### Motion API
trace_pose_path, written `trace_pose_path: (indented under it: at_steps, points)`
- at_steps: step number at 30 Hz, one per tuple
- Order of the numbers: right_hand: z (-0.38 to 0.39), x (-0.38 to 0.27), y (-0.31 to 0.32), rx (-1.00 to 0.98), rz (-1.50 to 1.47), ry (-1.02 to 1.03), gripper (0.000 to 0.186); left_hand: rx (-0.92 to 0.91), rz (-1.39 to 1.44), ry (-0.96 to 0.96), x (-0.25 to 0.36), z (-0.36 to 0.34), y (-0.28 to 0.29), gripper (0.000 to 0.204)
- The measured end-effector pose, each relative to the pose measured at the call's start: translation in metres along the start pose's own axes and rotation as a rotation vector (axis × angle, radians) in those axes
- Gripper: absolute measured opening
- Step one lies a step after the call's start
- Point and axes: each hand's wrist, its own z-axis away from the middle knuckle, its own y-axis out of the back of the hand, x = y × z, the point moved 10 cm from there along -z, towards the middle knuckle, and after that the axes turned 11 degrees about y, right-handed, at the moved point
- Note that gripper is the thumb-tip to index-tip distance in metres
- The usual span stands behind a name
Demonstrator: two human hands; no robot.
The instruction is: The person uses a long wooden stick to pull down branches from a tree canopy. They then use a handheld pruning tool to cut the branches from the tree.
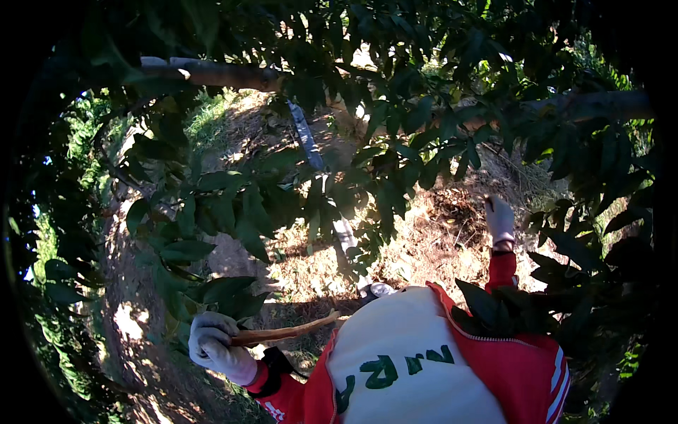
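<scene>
My left hand (220,348), in a pale work glove, is at the lower left with its fingers curled round one end of a bare brown wooden stick (293,330). The stick points right, toward the front of my red jacket. Farther out on the right, my right hand (500,222) reaches forward, also gloved in a pale colour. Its fingers look drawn together, and a small dark bit shows at their tip; what it is I cannot make out. Dark green leaves (224,290) hang close above my left hand.
Thick leafy branches spread across the upper view. A stout limb (212,73) crosses at the upper left, another (600,106) at the upper right. A long narrow grey strip (305,138) runs down below the leaves. Dry leaves (452,215) and sunlit soil cover the ground.
</scene>
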Motion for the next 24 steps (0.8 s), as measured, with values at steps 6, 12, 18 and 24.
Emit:
trace_pose_path:
  at_steps: [6,12,18,24]
  points:
    - [-0.031,-0.128,-0.026,-0.021,-0.246,0.259,0.027,-0.079,-0.006,-0.080,-0.001,0.007,0.011,0.046]
    - [-0.044,-0.121,0.028,0.273,-0.342,0.129,0.028,0.123,-0.059,-0.093,0.025,0.016,-0.005,0.048]
    - [-0.042,-0.097,0.083,0.682,-0.637,0.013,0.016,0.162,-0.011,-0.091,0.025,0.017,0.003,0.047]
    - [-0.074,-0.056,0.118,0.642,-0.418,-0.126,0.023,0.167,-0.023,-0.111,0.027,0.018,-0.002,0.047]
